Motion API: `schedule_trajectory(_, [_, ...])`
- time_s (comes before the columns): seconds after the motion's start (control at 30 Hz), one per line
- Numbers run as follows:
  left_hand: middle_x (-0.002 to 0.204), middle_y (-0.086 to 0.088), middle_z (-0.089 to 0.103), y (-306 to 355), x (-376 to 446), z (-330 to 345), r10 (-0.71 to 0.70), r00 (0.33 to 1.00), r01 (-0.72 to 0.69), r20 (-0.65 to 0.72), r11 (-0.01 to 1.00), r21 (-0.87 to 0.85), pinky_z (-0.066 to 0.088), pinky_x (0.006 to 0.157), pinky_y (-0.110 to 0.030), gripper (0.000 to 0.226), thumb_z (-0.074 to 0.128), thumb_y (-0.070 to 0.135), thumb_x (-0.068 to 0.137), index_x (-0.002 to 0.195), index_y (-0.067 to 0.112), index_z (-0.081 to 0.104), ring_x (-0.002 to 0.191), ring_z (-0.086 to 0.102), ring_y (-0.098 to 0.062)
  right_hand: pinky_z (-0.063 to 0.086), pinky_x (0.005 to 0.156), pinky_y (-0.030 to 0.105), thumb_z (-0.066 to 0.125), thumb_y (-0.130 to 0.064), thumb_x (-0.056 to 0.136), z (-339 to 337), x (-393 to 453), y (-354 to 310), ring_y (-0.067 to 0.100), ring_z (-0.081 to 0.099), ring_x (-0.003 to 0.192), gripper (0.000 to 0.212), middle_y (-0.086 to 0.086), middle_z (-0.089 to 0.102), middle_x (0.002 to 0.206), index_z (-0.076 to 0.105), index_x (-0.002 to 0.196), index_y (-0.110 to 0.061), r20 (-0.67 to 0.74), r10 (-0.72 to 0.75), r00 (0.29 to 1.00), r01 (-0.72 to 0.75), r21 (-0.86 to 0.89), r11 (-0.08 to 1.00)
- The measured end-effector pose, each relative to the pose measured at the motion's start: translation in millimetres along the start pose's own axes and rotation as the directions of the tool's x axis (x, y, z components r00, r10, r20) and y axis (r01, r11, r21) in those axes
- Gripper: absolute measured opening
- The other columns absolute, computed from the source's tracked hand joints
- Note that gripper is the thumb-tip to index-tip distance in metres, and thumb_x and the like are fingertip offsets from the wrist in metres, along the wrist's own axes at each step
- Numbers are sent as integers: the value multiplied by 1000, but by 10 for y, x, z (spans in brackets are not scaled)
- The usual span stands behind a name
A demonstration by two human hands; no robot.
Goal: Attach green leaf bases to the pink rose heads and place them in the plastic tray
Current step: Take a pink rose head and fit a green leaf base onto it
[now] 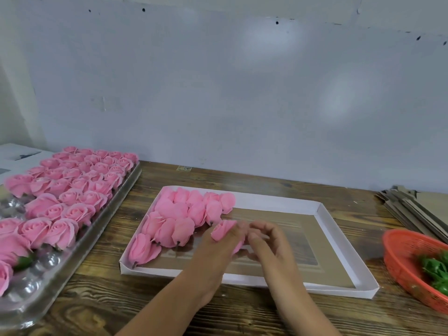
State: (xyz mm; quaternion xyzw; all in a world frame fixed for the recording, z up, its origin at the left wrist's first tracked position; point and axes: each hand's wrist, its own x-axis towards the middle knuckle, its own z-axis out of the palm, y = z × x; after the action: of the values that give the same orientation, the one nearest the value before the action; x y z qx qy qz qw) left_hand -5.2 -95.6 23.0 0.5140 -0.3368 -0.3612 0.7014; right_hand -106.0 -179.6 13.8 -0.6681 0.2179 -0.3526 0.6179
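Observation:
My left hand grips a pink rose head above the white cardboard box lid in the middle of the table. My right hand meets it from the right, its fingers curled at the underside of the same rose; what they pinch is blurred. Several pink roses lie on their sides in rows in the lid's left part. A clear plastic tray on the left holds several upright pink roses. Green leaf bases lie in a red basket at the right edge.
A stack of flat cardboard sheets lies at the back right. The wooden table meets a pale wall behind. Papers lie at the far left, behind the plastic tray.

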Motion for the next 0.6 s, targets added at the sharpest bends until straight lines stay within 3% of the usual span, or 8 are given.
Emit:
schedule_trajectory(0.07, [112,-13,75,16,5,22,5,996,-6,-91,1000,-18,44,108,-56,38,60,44,98,98,10,77,116,66,-30,49,78,21,71,-31,79,0,-35,-15,4,61,102,31,-20,66,105,56,99,-49,-7,-204,979,198,-222,955])
schedule_trajectory(0.13, [106,-5,76,34,9,45,-9,988,-2,-156,998,-69,50,100,-45,38,66,49,88,99,14,77,105,69,-21,46,77,17,77,-26,76,1,-40,-2,9,59,103,42,-19,61,107,54,102,-47,33,-423,905,394,-437,809])
schedule_trajectory(0.2, [92,2,75,43,-3,63,-17,986,-1,-167,994,-105,49,85,-34,42,68,53,74,94,17,76,87,66,-10,43,78,10,78,-26,74,26,-39,16,9,58,104,50,-20,57,111,51,109,-49,88,-515,853,487,-491,722])
schedule_trajectory(0.27, [95,-3,74,30,-16,69,-21,987,4,-157,994,-105,50,86,-35,44,67,49,76,99,12,75,90,65,-16,43,78,8,75,-32,74,45,-41,6,7,59,103,51,-22,59,112,51,113,-54,109,-489,865,478,-473,740])
schedule_trajectory(0.37, [108,-17,75,27,-29,73,-42,989,24,-140,992,-124,57,93,-42,47,67,42,81,110,5,73,106,69,-33,50,73,10,73,-35,74,69,-60,14,7,65,92,46,-19,67,98,58,112,-56,83,-361,929,367,-356,860])
schedule_trajectory(0.47, [108,-15,75,22,-17,68,-42,991,25,-130,991,-131,60,85,-40,47,67,44,81,110,8,75,103,71,-29,54,70,15,74,-41,69,86,-68,37,8,69,87,41,-12,71,89,65,108,-47,36,-259,965,259,-250,933])
schedule_trajectory(0.6, [107,-17,75,28,-22,72,-56,992,40,-113,990,-132,61,84,-43,40,63,42,89,109,10,75,98,72,-29,56,75,19,77,-38,68,115,-91,25,9,71,94,37,-8,75,96,69,104,-42,50,-165,985,170,-141,975])
